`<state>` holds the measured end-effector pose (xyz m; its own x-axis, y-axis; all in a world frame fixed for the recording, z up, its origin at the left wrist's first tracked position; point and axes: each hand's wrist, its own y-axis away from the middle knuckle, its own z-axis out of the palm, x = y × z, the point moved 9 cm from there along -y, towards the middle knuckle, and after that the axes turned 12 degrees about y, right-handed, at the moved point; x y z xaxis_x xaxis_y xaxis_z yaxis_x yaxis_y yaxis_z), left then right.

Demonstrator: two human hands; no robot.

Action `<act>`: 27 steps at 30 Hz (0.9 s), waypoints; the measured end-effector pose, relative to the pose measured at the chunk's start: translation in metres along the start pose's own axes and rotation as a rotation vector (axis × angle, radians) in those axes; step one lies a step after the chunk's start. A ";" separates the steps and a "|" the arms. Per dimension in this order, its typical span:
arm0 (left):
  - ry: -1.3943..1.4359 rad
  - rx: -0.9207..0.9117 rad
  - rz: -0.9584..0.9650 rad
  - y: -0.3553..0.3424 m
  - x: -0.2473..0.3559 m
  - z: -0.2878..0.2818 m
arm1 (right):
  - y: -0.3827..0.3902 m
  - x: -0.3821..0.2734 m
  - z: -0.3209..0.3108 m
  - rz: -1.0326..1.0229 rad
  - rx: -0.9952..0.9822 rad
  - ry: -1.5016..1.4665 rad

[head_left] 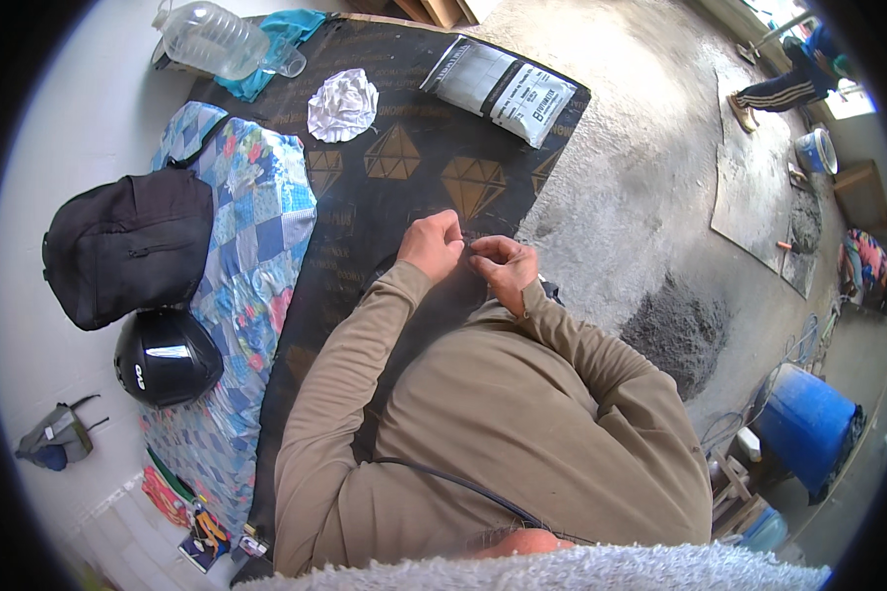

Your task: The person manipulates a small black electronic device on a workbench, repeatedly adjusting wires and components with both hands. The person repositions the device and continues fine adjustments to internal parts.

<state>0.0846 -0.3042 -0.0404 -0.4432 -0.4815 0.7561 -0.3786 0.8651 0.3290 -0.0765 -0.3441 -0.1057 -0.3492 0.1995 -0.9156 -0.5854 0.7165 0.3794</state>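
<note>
Close together in front of my chest, both hands hover over a dark board (404, 197) printed with gold diamond shapes. My left hand (432, 246) has its thumb and index finger pinched together. Opposite it, my right hand (507, 270) curls its fingers in a similar pinch, with a small gap between the two. Whatever sits between the fingertips is too small to make out. Beyond my hands, a grey-and-white printed bag (503, 91) lies on the board's far right, and a crumpled white cloth (343, 104) lies farther left.
A blue patchwork cloth (256, 212) carries a black backpack (133, 246) and a black helmet (170, 357). A clear plastic jug (215, 41) is at the far left. Right are a grey powder heap (675, 330), a blue barrel (808, 419), and another person's leg (779, 94).
</note>
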 end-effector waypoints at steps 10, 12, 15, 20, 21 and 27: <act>-0.032 -0.009 0.004 0.001 -0.004 0.004 | 0.009 -0.001 0.003 -0.211 0.052 0.215; -0.037 0.028 -0.014 0.003 -0.002 0.006 | 0.010 -0.005 0.003 -0.252 0.063 0.228; -0.057 0.047 -0.032 0.005 -0.003 0.005 | 0.009 -0.002 0.003 -0.171 0.060 0.162; -0.053 0.029 -0.060 0.007 -0.005 0.007 | 0.009 0.002 0.003 -0.123 0.060 0.092; -0.057 0.033 -0.072 0.007 -0.005 0.007 | 0.007 0.005 0.004 -0.128 0.058 0.100; -0.048 0.074 -0.059 0.009 -0.004 0.007 | -0.004 0.012 0.008 -0.076 0.037 0.013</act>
<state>0.0773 -0.2960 -0.0443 -0.4557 -0.5394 0.7081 -0.4636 0.8229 0.3285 -0.0724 -0.3392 -0.1195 -0.3144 0.1354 -0.9396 -0.5833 0.7533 0.3037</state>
